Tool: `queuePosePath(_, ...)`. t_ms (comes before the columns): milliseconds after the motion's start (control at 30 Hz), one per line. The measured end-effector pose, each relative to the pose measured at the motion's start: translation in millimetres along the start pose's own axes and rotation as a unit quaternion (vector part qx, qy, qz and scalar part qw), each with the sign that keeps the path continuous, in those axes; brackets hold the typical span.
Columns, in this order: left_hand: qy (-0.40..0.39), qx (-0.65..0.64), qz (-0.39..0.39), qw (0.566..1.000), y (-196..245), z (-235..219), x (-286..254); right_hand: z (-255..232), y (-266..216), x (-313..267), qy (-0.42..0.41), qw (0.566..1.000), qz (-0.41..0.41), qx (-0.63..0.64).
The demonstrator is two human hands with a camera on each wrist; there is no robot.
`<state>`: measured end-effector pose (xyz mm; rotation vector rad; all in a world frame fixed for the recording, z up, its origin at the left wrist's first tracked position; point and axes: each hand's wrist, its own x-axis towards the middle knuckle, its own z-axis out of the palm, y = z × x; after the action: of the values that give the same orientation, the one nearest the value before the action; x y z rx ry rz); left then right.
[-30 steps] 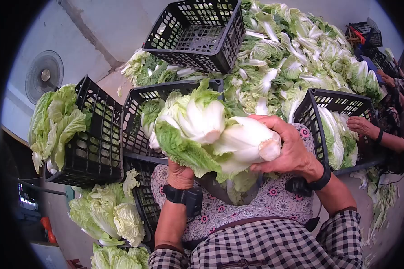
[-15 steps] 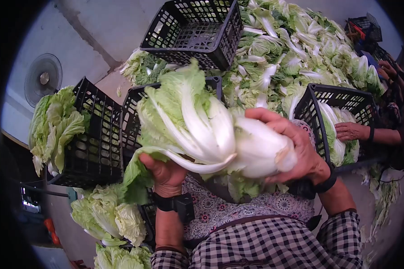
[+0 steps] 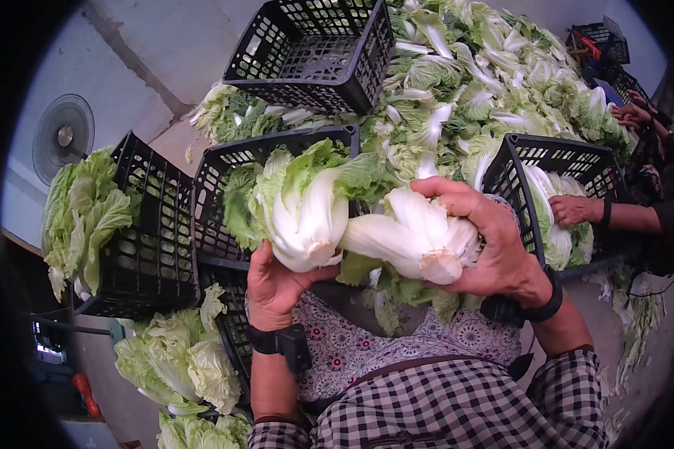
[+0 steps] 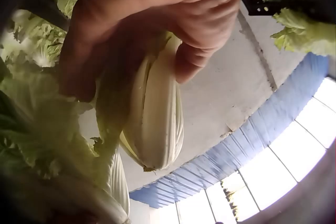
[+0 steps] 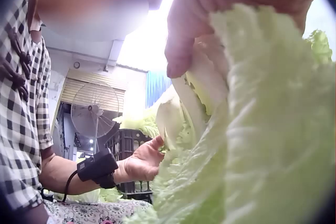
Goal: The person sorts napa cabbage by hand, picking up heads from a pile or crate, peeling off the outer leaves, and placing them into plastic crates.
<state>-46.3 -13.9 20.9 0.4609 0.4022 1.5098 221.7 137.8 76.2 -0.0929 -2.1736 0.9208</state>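
Note:
Over the lap, my left hand [image 3: 273, 288] holds a Chinese cabbage [image 3: 305, 213] low down, its thumb up against the white stalks. The cut base of this head faces down toward me and its green leaves spread up and away. In the left wrist view, the fingers and thumb [image 4: 190, 64] curl round pale stalks [image 4: 157, 113]. My right hand [image 3: 494, 243] grips a second Chinese cabbage [image 3: 408, 236] from the right, its cut base turned toward me. The two heads overlap in the head view. A broad leaf [image 5: 278, 119] covers much of the right wrist view.
Beyond my hands stands a black crate [image 3: 213, 179], with another crate [image 3: 311, 60] behind it. A large pile of cabbage leaves [image 3: 457, 90] spreads at the back. Filled crates flank me: one at left [image 3: 146, 232], one at right [image 3: 584, 161], where another person's hand [image 3: 577, 211] rests on cabbage.
The left cabbage swung up with its leaves raised, then came down so its base faces me. The right cabbage has turned in my right hand, its base shifting left. The other person's hand has moved left.

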Motion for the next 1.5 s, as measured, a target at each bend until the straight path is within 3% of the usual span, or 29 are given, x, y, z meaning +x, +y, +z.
queuePosePath(100,0.074,0.078,-0.005,0.994,-4,-4,-9,12,-2,6,0.005,0.985,-0.011,0.173)
queuePosePath(167,0.128,0.197,-0.043,0.971,-16,3,-5,18,-2,7,-0.021,0.972,0.025,0.232)
queuePosePath(267,0.113,0.444,-0.046,0.888,-18,3,-5,23,2,4,-0.046,0.954,0.108,0.275)
queuePosePath(367,0.086,0.588,-0.044,0.803,-3,-8,-7,27,2,-2,-0.035,0.926,0.218,0.305)
queuePosePath(400,0.139,0.612,-0.077,0.775,0,18,-8,28,3,-5,-0.026,0.918,0.238,0.317)
queuePosePath(467,0.159,0.420,-0.032,0.893,-13,39,-12,25,3,-6,-0.006,0.897,0.273,0.349)
queuePosePath(500,0.165,0.316,-0.010,0.934,-17,42,-15,19,2,-6,0.006,0.883,0.291,0.368)
queuePosePath(533,0.162,0.276,-0.011,0.947,-17,36,-19,16,2,-5,0.019,0.868,0.308,0.388)
queuePosePath(567,0.167,0.378,-0.066,0.908,-15,33,-17,16,3,-2,0.005,0.872,0.309,0.378)
queuePosePath(633,0.169,0.564,-0.170,0.790,-11,28,-9,20,4,7,-0.026,0.881,0.310,0.356)
queuePosePath(667,0.146,0.679,-0.085,0.714,-20,18,-3,29,15,6,-0.065,0.917,0.285,0.271)
queuePosePath(767,0.164,0.865,0.041,0.473,-16,8,2,44,18,7,-0.091,0.912,0.359,0.176)
queuePosePath(800,0.205,0.836,0.029,0.508,-10,9,2,45,22,4,-0.076,0.914,0.360,0.172)
queuePosePath(900,0.251,0.806,0.078,0.531,-1,6,7,37,28,2,-0.033,0.890,0.389,0.233)
queuePosePath(933,0.213,0.831,0.109,0.502,-1,5,13,37,28,4,-0.020,0.876,0.405,0.260)
queuePosePath(1033,0.084,0.877,0.171,0.440,-15,-34,30,38,31,6,0.041,0.890,0.380,0.250)
queuePosePath(1067,0.058,0.826,0.046,0.559,-15,-45,33,31,25,8,0.095,0.863,0.395,0.301)
queuePosePath(1167,0.069,0.780,-0.078,0.617,-10,-43,24,-12,16,14,0.231,0.890,0.263,0.292)
queuePosePath(1233,0.085,0.738,-0.135,0.656,-2,-39,18,-59,11,10,0.267,0.920,0.246,0.148)
queuePosePath(1367,0.140,0.746,-0.094,0.644,28,-47,4,-149,-16,-12,0.320,0.914,0.234,-0.091)
queuePosePath(1433,0.146,0.739,-0.055,0.656,47,-55,-3,-170,-28,-25,0.326,0.875,0.254,-0.251)
queuePosePath(1500,0.178,0.748,-0.049,0.637,63,-57,-11,-194,-26,-46,0.307,0.824,0.282,-0.384)
